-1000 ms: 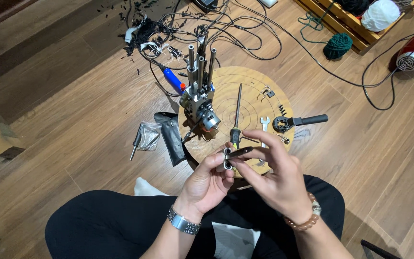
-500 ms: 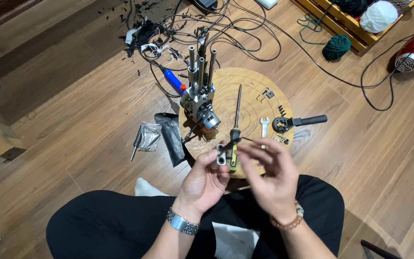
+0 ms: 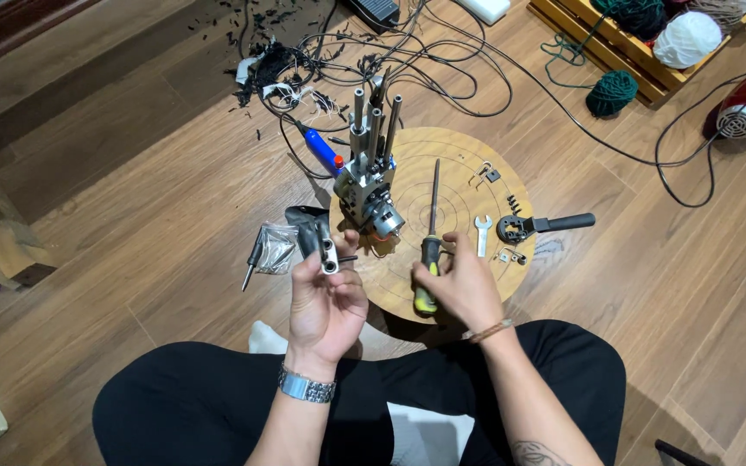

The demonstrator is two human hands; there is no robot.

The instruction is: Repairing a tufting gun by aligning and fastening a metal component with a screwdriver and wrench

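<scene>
Two hands worked over the round wooden board (image 3: 442,285) on the plank floor, and you sat cross-legged behind it.

Largest first: the board carried most of the kit. A metal assembly (image 3: 366,185) of upright rods on a block stood at its left edge, untouched by either hand and well forward of both. Judged from that, the block was standing on its own, while the small piece was off it and in your fingers.

Your right hand (image 3: 464,289) had closed around the yellow-and-black handle of the long screwdriver (image 3: 430,237); its shaft pointed away from you across the board, tip clear of the assembly. Fingers were wrapped, not pinching.

Your left hand (image 3: 328,302) was raised just off the board's near-left edge, thumb and fingertips pinched on a small metal bracket (image 3: 330,255) with holes in it. A thin dark pin or screw seemed to stick out of it sideways; too small to be sure.

Loose on the board's right side: a black-handled tool (image 3: 546,226), a small spanner (image 3: 481,235), a few tiny clips. On the floor left of you, a clear bag with a small driver (image 3: 268,250).

Reading: bracket and driver were both in hand but apart, so the fastening step looked not yet begun. Parts waiting loose suggested much was left.
</scene>
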